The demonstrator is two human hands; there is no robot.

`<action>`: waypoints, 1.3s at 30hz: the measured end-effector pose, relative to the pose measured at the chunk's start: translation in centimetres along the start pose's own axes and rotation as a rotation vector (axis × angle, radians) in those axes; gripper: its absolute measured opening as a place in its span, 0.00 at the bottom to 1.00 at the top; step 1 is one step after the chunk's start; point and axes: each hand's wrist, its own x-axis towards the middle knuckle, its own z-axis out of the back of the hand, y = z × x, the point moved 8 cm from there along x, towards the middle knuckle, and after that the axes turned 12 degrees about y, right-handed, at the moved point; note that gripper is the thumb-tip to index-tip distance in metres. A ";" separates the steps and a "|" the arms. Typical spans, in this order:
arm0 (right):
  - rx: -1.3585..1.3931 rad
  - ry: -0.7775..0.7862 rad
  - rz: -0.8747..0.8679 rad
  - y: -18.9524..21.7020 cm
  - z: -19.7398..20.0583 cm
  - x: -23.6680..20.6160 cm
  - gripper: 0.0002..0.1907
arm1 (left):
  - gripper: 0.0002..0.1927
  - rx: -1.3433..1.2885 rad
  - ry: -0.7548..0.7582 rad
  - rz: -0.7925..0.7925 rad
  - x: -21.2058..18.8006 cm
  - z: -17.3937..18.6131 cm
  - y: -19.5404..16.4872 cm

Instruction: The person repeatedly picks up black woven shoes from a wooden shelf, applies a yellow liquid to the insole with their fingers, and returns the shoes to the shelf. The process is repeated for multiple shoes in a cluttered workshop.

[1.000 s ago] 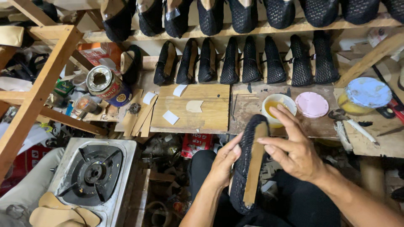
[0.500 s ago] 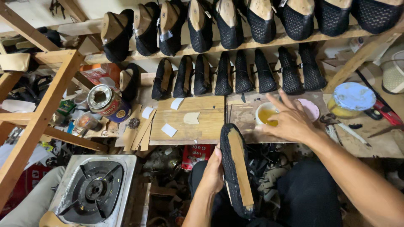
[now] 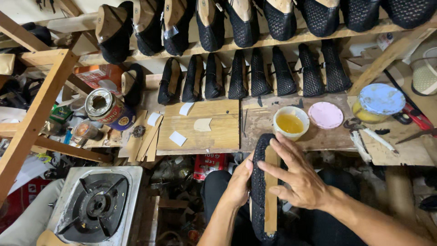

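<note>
A black mesh shoe upper on a last point(image 3: 259, 182) lies sole-up across my lap, a tan insole strip point(image 3: 271, 200) running along its bottom. My left hand point(image 3: 239, 182) grips the shoe's left side. My right hand point(image 3: 300, 175) rests on top with fingers spread, fingertips on the insole near the toe. Just beyond the toe, a white cup of yellow glue point(image 3: 291, 123) stands on the wooden workbench point(image 3: 318, 136).
Rows of black mesh shoes fill the upper shelf point(image 3: 255, 20) and the bench's back point(image 3: 255, 75). A pink lid point(image 3: 325, 115), a blue-lidded jar point(image 3: 378, 102), a tin can point(image 3: 107, 109), a wooden board point(image 3: 205, 127) with paper pieces and a gas stove point(image 3: 95, 205) surround me.
My right hand went out to the glue cup and has come back onto the shoe's insole. The shoe stayed on my lap in my left hand; the view tilted slightly.
</note>
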 end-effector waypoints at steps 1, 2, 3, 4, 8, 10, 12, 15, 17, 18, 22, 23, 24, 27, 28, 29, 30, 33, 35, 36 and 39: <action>-0.009 -0.019 -0.051 -0.4 0.0 0.3 0.25 | 0.44 0.012 0.005 0.005 0.0 -0.2 0.0; -0.019 -0.036 -0.102 -1.0 0.1 0.6 0.26 | 0.44 0.023 0.010 0.011 0.0 -0.3 0.0; -0.030 -0.054 -0.151 -1.5 0.3 0.7 0.26 | 0.44 0.035 0.016 0.014 0.0 -0.4 0.0; -0.030 -0.078 -0.120 -1.2 0.5 0.7 0.25 | 0.45 0.034 0.017 0.015 0.0 -0.5 -0.1; -0.068 -0.124 0.051 1.1 1.1 0.1 0.20 | 0.45 0.044 0.024 0.016 -0.2 -0.7 -0.7; -0.084 -0.134 0.119 2.0 1.0 -0.1 0.16 | 0.45 0.058 0.033 0.014 -0.2 -0.9 -1.0; -0.077 -0.161 0.147 2.3 1.2 -0.1 0.13 | 0.46 0.081 0.047 0.013 -0.3 -1.1 -1.3; -0.053 -0.244 -0.017 0.5 2.1 0.6 0.14 | 0.46 0.104 0.034 0.026 -0.4 -1.2 -1.3; -0.047 -0.214 0.055 1.2 2.5 0.7 0.14 | 0.45 0.095 0.040 0.026 -0.4 -1.3 -1.3; -0.043 -0.199 0.093 1.6 2.6 0.8 0.14 | 0.44 0.092 0.041 0.025 -0.5 -1.2 -1.3; -0.071 -0.189 -0.001 1.1 3.1 1.2 0.12 | 0.44 0.144 0.025 0.024 -0.7 -0.7 -1.1; -0.042 -0.191 -0.078 0.0 3.2 1.4 0.12 | 0.43 0.130 0.018 0.033 -0.8 -0.5 -0.8; -0.011 -0.193 -0.154 -1.1 3.2 1.4 0.12 | 0.43 0.117 0.009 0.040 -0.9 -0.2 -0.5; -0.024 -0.183 -0.174 -3.2 3.6 1.1 0.10 | 0.44 0.110 -0.041 0.004 -1.1 0.7 -0.3; -0.041 -0.151 -0.239 -4.6 3.5 1.1 0.11 | 0.44 0.083 -0.061 0.006 -1.2 1.1 -0.1; -0.059 -0.119 -0.304 -6.1 3.3 1.3 0.12 | 0.45 0.055 -0.080 0.009 -1.3 1.5 0.0; -0.076 -0.085 -0.370 -7.5 3.1 1.3 0.14 | 0.45 0.027 -0.100 0.012 -1.4 1.8 0.2; -0.293 0.133 -0.549 -11.4 2.1 1.2 0.23 | 0.46 -0.015 -0.099 0.020 -1.8 2.1 0.3; -0.304 0.257 -0.648 -13.4 1.0 0.7 0.23 | 0.47 0.019 -0.072 -0.014 -2.0 2.0 -0.1; -0.309 0.319 -0.696 -14.4 0.5 0.4 0.24 | 0.47 0.037 -0.060 -0.031 -2.0 1.9 -0.3; -0.286 0.257 -0.599 -14.8 0.6 0.9 0.23 | 0.47 0.084 -0.028 -0.047 -2.2 1.5 -0.6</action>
